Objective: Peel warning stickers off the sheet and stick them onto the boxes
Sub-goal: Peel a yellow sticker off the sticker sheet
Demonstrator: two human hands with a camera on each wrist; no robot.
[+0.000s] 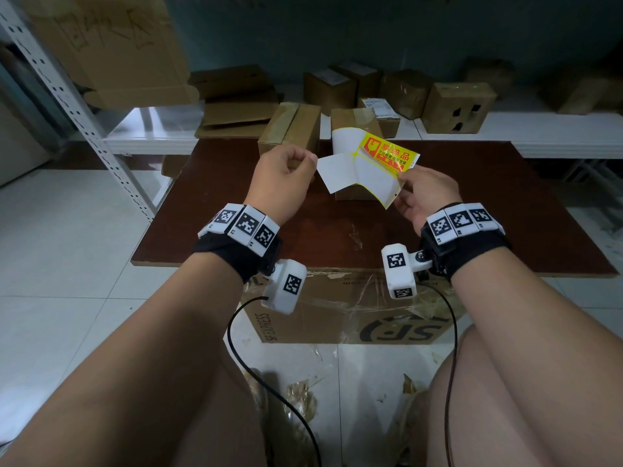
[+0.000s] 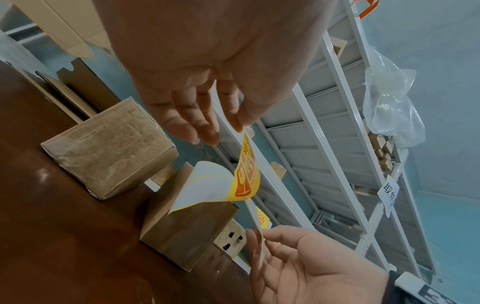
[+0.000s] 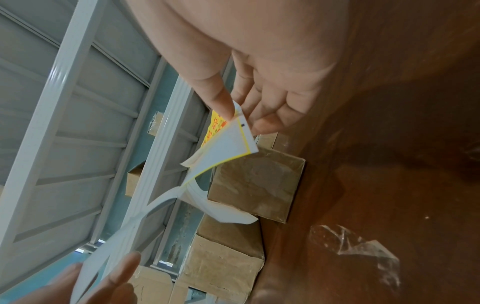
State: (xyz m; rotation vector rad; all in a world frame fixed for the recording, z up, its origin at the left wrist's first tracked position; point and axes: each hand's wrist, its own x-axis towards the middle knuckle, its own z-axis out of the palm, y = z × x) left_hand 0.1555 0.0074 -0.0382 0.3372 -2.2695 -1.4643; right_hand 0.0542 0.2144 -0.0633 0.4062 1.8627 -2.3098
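A white flap, either peeled sticker or backing, is pinched by the left hand (image 1: 286, 173). The sticker sheet (image 1: 367, 176) is pinched at its right edge by the right hand (image 1: 425, 200). The sheet is held above the table (image 1: 505, 210), near two boxes (image 1: 290, 129). One yellow sticker (image 1: 384, 153), printed 易碎品, remains on the sheet. No sticker is seen on the boxes, so labelling appears barely begun. "SF EXPRESS" is printed on the carton (image 1: 337, 315) below.
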